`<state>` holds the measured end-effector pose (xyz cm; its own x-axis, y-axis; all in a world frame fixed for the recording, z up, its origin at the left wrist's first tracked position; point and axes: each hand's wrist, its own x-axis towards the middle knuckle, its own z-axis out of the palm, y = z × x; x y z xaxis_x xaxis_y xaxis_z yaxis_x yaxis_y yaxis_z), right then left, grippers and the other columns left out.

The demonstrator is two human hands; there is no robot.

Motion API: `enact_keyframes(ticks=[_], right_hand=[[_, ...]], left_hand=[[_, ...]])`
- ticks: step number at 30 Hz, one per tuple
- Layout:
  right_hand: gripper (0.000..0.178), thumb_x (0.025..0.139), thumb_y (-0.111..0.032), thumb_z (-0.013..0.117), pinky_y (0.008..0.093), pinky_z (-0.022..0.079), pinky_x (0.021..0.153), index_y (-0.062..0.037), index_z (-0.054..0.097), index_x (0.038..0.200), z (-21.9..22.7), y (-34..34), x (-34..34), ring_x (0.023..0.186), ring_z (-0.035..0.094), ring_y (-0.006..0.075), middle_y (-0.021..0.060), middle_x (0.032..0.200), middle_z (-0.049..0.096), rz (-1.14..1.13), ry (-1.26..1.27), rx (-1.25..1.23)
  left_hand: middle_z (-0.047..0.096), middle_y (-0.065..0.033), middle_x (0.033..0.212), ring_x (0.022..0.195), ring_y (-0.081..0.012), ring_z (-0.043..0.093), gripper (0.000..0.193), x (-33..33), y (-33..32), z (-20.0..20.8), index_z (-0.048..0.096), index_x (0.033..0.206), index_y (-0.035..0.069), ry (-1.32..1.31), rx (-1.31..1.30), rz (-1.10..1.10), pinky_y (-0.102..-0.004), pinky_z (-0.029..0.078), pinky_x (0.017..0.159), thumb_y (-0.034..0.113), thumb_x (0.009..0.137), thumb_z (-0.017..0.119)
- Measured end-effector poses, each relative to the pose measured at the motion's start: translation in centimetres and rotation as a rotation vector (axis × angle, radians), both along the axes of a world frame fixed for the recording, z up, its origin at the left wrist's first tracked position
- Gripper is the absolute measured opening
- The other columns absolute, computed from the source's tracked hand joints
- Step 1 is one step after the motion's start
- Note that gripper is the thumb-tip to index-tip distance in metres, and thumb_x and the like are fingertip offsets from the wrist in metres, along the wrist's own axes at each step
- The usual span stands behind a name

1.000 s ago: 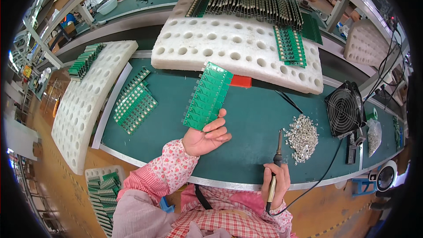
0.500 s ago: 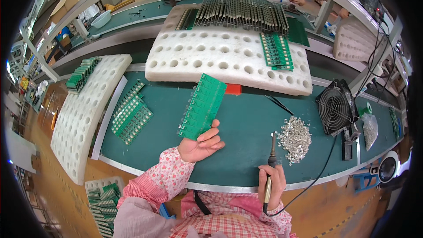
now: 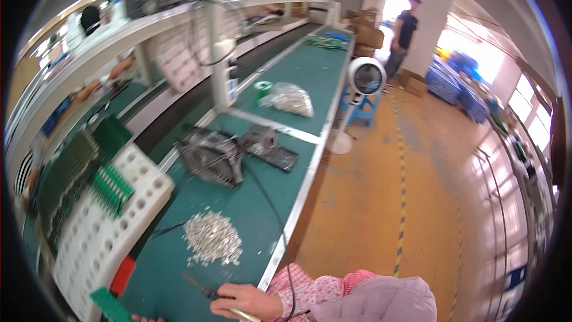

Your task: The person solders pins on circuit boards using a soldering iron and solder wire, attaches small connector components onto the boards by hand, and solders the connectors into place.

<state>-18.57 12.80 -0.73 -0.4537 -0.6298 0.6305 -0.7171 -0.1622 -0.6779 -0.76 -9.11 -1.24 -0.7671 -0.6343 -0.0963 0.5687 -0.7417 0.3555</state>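
Head view: since the earlier frame our view has swung hard right, so the pile of small metal parts (image 3: 213, 237) now sits left of centre and the board has dropped to the bottom left edge. Our right hand (image 3: 250, 302), bottom centre, has its fingers wrapped round the soldering iron (image 3: 210, 293), tip pointing up-left, below the pile and apart from it. Our left hand (image 3: 146, 319) is nearly all cut off at the lower edge; only some fingers show beside the green circuit board (image 3: 110, 305), so we can't tell if they pinch it. Board looks tilted, near the red item (image 3: 123, 275) next to the white foam block (image 3: 110, 250). Black fan (image 3: 211, 156) stands above the pile, iron's cable (image 3: 268, 197) runs down the bench right of it, bagged parts (image 3: 292, 100) higher up. Our take on good handling: eyes back on the iron before moving it, tip off board, foam and fingers, cable slack and clear of the wrist, board held by its edges. Labels: we can't read any writing or make out a brand; frame's motion-blurred, and what might be markings is too small.
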Motion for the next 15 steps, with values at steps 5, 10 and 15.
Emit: enact_keyframes(ticks=[5, 10, 15], right_hand=[[0.006, 0.084, -0.011, 0.066, 0.0346, 0.043, 0.055, -0.0097, 0.06, 0.085, 0.0, 1.1, 0.5, 0.065, 0.053, 0.0257, 0.0087, 0.075, 0.049, -0.055, 0.052, 0.022], [0.006, 0.086, -0.012, 0.063, 0.0353, 0.042, 0.053, -0.0107, 0.058, 0.084, 0.1, 1.0, 0.1, 0.065, 0.052, 0.0257, 0.0082, 0.074, 0.047, -0.033, 0.058, 0.009], [0.007, 0.085, -0.011, 0.064, 0.0353, 0.042, 0.053, -0.011, 0.057, 0.084, 0.1, 1.3, 0.1, 0.065, 0.052, 0.0259, 0.008, 0.075, 0.047, -0.028, 0.053, 0.004]], left_hand=[[0.034, -0.0004, 0.065, 0.063, -0.0139, 0.035, 0.012, -1.0, 0.2, 1.5, 0.046, 0.082, 0.009, -0.067, -0.066, -0.005, -0.0335, 0.033, 0.072, 0.009, 0.094, 0.044], [0.052, -0.0086, 0.083, 0.077, -0.0198, 0.047, 0.022, 4.0, -5.0, -3.2, 0.05, 0.109, 0.003, 0.105, -0.304, -0.11, -0.0416, 0.038, 0.077, 0.02, 0.095, 0.049], [0.06, -0.0158, 0.101, 0.076, -0.0247, 0.054, 0.044, 11.7, -8.2, -5.2, 0.042, 0.136, 0.008, -0.826, -0.504, 0.454, -0.0372, 0.048, 0.062, 0.019, 0.094, 0.052]])
